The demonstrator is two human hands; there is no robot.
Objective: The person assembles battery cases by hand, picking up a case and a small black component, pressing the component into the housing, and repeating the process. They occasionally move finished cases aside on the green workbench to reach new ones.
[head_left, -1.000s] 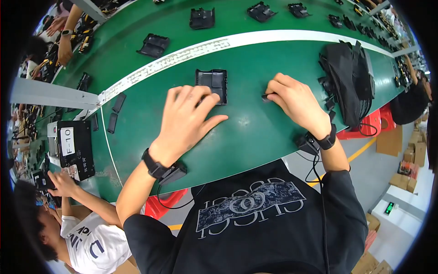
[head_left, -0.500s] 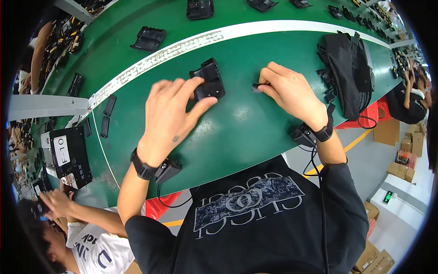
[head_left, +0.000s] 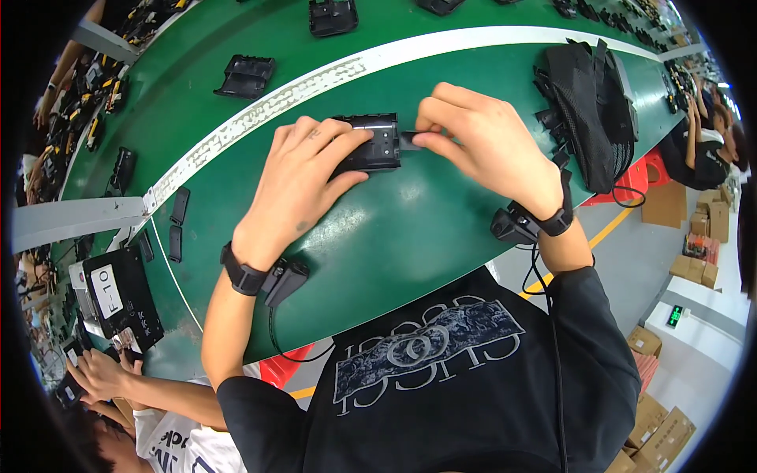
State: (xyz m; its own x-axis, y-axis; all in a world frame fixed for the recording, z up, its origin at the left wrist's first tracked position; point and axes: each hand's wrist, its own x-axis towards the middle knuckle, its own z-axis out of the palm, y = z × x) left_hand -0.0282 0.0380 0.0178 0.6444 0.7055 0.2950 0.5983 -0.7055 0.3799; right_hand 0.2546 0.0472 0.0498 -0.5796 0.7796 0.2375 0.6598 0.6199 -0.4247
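Note:
My left hand (head_left: 303,169) grips a black plastic housing (head_left: 381,142) by its left end, fingers over the top and thumb along the near edge. The housing lies turned sideways above the green table. My right hand (head_left: 481,138) pinches a small flat dark piece (head_left: 409,140) between thumb and fingertips. That piece is at the right end of the housing; whether it touches or enters it I cannot tell. Each wrist carries a black strap with a small device.
A black mesh bag (head_left: 587,118) lies at the right on the green table (head_left: 378,236). Beyond a white divider strip (head_left: 441,41) sit more black housings (head_left: 246,76). Small black parts (head_left: 176,243) and a labelled black box (head_left: 122,296) are at left, near a co-worker's hand (head_left: 102,374).
My left hand has turned the housing sideways, its end now facing right. My right hand has carried the small piece left, up to that end.

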